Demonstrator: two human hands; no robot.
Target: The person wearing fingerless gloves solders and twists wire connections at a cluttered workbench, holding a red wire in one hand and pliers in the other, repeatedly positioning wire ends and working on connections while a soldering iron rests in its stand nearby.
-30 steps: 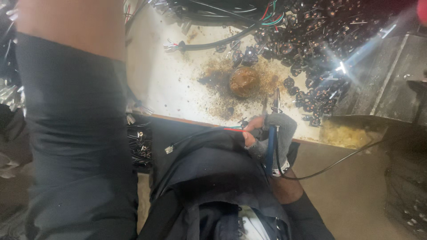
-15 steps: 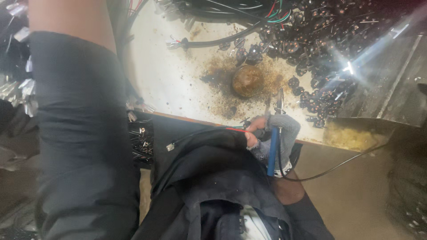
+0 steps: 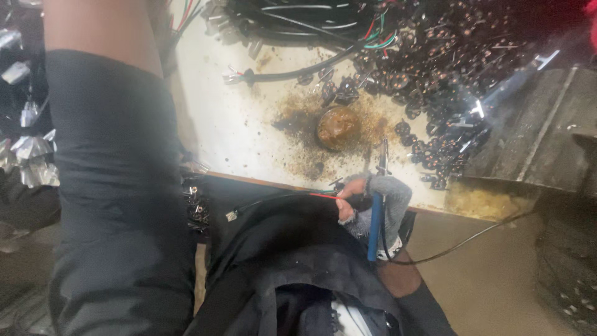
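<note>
my gloved right hand (image 3: 379, 202) is gripping the blue-handled soldering iron (image 3: 375, 224) plus a red wire (image 3: 323, 196), flux pot (image 3: 337, 127) at 12 o'clock, left hand out of shot

I look down on a stained, cream-coloured worktop (image 3: 236, 124) with a brown scorched patch (image 3: 311, 137) near its middle and a thin wooden front edge. Beyond it to my right sits a grey metal housing (image 3: 535, 143), catching bright glints of light, and below that the floor (image 3: 497, 286) is dull brown and dusty, dim towards the corners
</note>
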